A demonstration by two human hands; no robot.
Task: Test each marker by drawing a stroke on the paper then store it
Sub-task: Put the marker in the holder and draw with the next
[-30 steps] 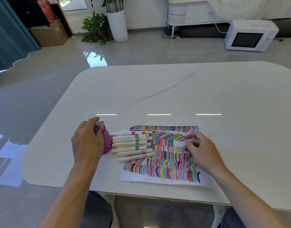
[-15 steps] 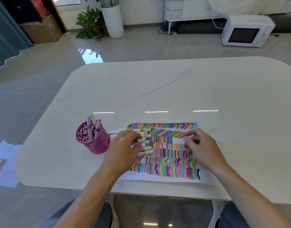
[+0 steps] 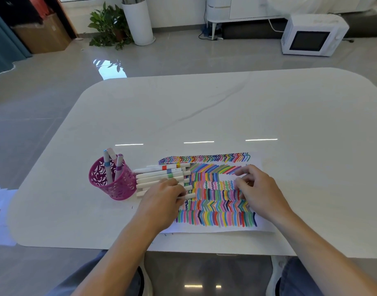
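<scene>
A white paper covered in colored strokes lies near the table's front edge. Several white markers lie side by side across its left edge. My left hand rests on the lower end of this row, fingers curled on the lowest marker, whose tip sticks out to the right. My right hand presses its fingertips on the paper's right half and holds nothing. A pink perforated pen holder stands upright left of the row, with three markers in it.
The white table stretches away beyond the paper. On the floor behind it are a white microwave, a tall white planter with plants and a cardboard box. My knees show below the front edge.
My left hand left the pen holder, moved right onto the row of markers and closed on the lowest one. My right hand stayed on the paper.
</scene>
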